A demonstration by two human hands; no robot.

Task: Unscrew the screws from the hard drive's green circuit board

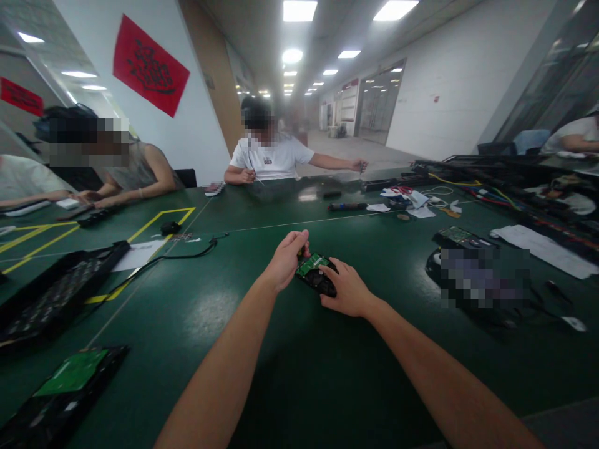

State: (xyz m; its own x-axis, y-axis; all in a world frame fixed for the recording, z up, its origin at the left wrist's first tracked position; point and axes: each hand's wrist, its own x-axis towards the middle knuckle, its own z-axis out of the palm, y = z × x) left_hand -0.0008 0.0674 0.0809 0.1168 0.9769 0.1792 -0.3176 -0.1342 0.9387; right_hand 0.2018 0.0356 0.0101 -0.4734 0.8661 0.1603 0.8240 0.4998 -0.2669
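Note:
In the middle of the table lies a black device with a green circuit board (314,264), its board side facing up. My right hand (349,290) grips its near right side, with the thumb at the lower edge and fingers over the top. My left hand (286,259) is closed over the device's left end. Between its fingers shows a bit of a small black-and-yellow tool (301,252); most of it is hidden, so I cannot tell its exact kind.
A similar board device (72,374) lies near left, behind it a long black tray (60,287) of small parts and a black cable (187,255). At right are a dark pixelated object (482,280) and white paper (545,249). Several people sit around the table.

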